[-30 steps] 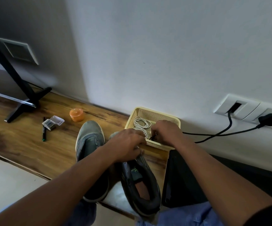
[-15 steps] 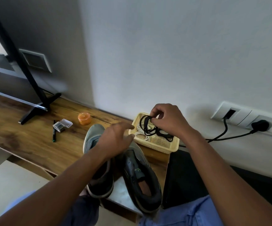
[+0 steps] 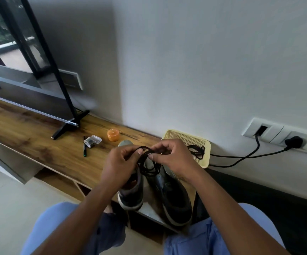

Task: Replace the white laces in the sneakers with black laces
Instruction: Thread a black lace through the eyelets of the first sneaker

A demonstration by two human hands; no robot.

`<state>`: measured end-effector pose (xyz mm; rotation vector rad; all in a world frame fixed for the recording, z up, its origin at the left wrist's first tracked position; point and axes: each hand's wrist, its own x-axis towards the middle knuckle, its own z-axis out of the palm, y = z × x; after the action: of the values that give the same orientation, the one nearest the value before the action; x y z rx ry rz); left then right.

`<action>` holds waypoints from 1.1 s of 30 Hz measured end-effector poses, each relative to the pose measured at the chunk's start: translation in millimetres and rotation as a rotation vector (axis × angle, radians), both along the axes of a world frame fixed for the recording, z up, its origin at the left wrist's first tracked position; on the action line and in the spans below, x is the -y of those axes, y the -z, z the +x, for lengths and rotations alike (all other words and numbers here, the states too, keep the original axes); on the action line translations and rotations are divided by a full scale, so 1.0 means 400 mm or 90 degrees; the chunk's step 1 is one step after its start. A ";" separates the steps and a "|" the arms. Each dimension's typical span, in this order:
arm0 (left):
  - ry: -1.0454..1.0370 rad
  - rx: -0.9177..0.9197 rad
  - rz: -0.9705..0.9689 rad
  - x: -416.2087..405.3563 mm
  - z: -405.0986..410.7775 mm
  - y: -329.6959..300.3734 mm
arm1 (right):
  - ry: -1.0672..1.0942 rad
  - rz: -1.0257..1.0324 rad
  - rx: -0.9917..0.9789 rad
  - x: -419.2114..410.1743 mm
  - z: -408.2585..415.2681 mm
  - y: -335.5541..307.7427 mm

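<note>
A second ago the right hand [image 3: 173, 159] was down in the yellow basket [image 3: 205, 155] and the left hand [image 3: 120, 164] lay on the sneakers [image 3: 169, 196]. Since then the right hand has lifted a coil of black lace [image 3: 148, 165] out of the basket and brought it over the sneakers, and the left hand has come up to pinch it too. A second black lace bundle [image 3: 196, 151] now shows in the basket.

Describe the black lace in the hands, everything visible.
The black lace is a thin, dark, round cord, apparently woven, bundled in loose coils. Both hands pinch its top, the left hand and the right hand, holding it in the air above the two sneakers. Its loops hang down between the hands. Its ends cannot be made out.
</note>
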<state>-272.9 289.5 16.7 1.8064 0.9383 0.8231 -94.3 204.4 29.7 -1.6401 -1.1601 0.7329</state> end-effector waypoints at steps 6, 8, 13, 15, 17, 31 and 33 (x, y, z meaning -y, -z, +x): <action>-0.036 -0.023 0.062 -0.013 -0.006 -0.017 | -0.031 -0.036 0.027 0.015 0.001 -0.006; -0.026 -0.026 0.080 -0.018 0.000 -0.022 | -0.037 -0.041 0.025 0.011 0.003 -0.011; -0.043 -0.046 0.069 -0.044 0.016 -0.012 | -0.031 -0.012 -0.076 0.006 0.022 -0.032; -0.046 -0.081 0.058 -0.051 0.017 -0.006 | -0.015 -0.006 -0.138 0.008 0.038 -0.036; -0.051 -0.145 0.074 -0.060 0.014 0.000 | -0.003 -0.009 -0.186 0.010 0.058 -0.031; 0.104 -0.065 0.039 -0.043 0.101 0.044 | -0.043 -0.102 -0.149 -0.047 0.065 0.016; 0.076 -0.061 0.034 -0.037 0.110 0.044 | -0.037 -0.108 -0.131 -0.045 0.075 0.019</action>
<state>-228.9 304.3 -1.0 1.9426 0.8670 0.6980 -64.4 222.5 22.1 -1.6315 -1.0239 1.0360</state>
